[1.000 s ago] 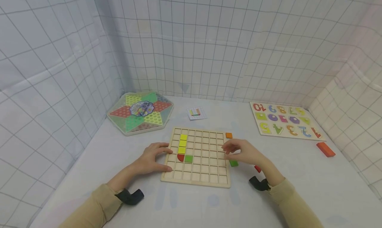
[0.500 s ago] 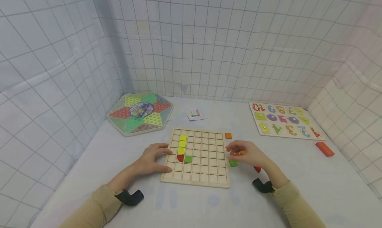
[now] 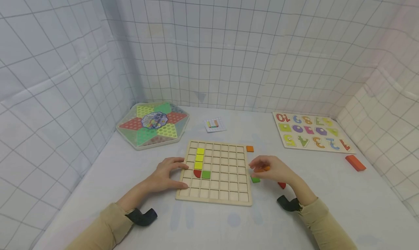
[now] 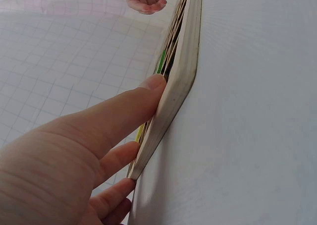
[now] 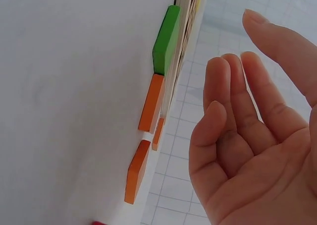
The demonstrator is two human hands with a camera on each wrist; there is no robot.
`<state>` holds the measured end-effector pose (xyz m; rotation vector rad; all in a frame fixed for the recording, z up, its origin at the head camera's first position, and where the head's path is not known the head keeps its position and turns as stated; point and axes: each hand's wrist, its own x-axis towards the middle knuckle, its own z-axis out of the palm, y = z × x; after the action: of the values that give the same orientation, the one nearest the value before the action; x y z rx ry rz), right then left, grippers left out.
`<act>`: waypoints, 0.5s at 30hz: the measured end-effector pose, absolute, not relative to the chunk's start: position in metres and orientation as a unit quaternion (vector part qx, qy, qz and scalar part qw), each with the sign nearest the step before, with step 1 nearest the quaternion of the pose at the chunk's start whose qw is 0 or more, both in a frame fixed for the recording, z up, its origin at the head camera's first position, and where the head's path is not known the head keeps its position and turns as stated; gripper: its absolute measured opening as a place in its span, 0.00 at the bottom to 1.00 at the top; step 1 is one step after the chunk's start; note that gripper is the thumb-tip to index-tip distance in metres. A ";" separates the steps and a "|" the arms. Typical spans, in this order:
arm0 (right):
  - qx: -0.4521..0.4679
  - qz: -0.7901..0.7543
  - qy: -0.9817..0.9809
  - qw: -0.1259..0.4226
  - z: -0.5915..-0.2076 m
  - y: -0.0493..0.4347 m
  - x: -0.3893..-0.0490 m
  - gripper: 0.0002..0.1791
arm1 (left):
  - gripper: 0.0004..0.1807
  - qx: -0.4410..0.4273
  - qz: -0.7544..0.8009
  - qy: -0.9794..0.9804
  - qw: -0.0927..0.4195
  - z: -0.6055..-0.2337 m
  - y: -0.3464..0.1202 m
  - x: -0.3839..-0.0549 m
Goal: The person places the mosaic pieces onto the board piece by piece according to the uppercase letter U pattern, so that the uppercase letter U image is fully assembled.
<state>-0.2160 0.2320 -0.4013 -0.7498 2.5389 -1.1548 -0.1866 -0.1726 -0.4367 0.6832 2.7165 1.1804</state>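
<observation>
A wooden grid board (image 3: 226, 186) lies flat between the hands. Its cells hold several yellow squares (image 3: 199, 158) in a column, a red quarter-round piece (image 3: 197, 174) below them and a green square (image 3: 206, 174) beside that. My left hand (image 3: 165, 175) rests at the board's left edge, thumb and fingertips touching the rim in the left wrist view. Just past the right edge hovers my right hand (image 3: 273, 169), fingers loosely bent and nothing in them. Under and beside it lie a green tile (image 5: 166, 39) and orange pieces (image 5: 152, 103), partly hidden in the head view.
An orange square (image 3: 250, 148) lies by the board's upper right corner, a red piece (image 3: 282, 185) near the right wrist. Behind are a small pattern card (image 3: 215, 124), a star-pattern checkers board (image 3: 144, 137), a number puzzle (image 3: 307, 132) and a red-orange block (image 3: 355, 163).
My right hand has drawn back rightward from over the board's right edge, baring orange pieces beneath it, then stays nearly still. The left hand keeps its place.
</observation>
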 end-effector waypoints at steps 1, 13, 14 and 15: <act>-0.258 -0.395 0.872 0.129 -0.402 0.232 -0.216 0.17 | 0.32 0.224 0.387 0.893 0.051 -0.437 -0.173 -0.187; -0.262 -0.393 0.867 0.157 -0.408 0.240 -0.218 0.16 | 0.32 0.230 0.386 0.892 0.048 -0.438 -0.174 -0.188; -0.262 -0.393 0.867 0.157 -0.408 0.241 -0.219 0.16 | 0.32 0.230 0.387 0.892 0.047 -0.438 -0.174 -0.188; -0.260 -0.393 0.867 0.159 -0.408 0.241 -0.219 0.16 | 0.32 0.231 0.388 0.891 0.047 -0.438 -0.174 -0.188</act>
<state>-0.2186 0.2413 -0.4082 -0.7438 2.4800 -1.1240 -0.1875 -0.1736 -0.4380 0.7055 2.7183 1.1831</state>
